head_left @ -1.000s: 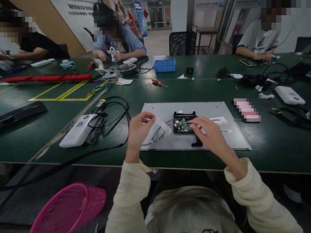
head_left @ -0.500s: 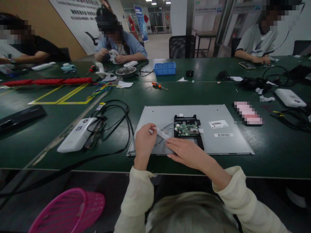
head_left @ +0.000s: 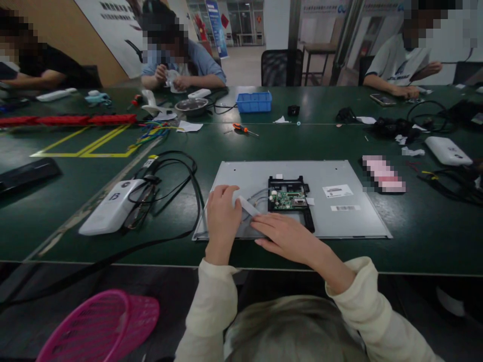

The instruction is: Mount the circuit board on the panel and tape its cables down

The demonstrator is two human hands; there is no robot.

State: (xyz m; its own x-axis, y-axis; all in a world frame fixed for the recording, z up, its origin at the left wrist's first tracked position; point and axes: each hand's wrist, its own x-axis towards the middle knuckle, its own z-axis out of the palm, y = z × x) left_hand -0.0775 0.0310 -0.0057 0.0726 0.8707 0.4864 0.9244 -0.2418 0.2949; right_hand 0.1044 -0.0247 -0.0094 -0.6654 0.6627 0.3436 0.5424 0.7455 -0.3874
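A grey panel [head_left: 350, 223], probably stiff and best lifted by opposite edges, lies flat on a green worktop [head_left: 226, 146] before a seated person. The right hand [head_left: 285, 236] extends, fingers together, its grip unclear; the left hand [head_left: 224, 218] is pinched narrow. The circuit board [head_left: 289, 200] looks fragile, safest by its rim. Above the panel, the white strip [head_left: 248, 206], likely light and pliable, suits an end hold: left fingers grip one end, right fingertips meet the other.

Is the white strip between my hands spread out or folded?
Spread out where visible: the white strip runs nearly straight between the left hand and right hand. I cannot tell about its covered ends.
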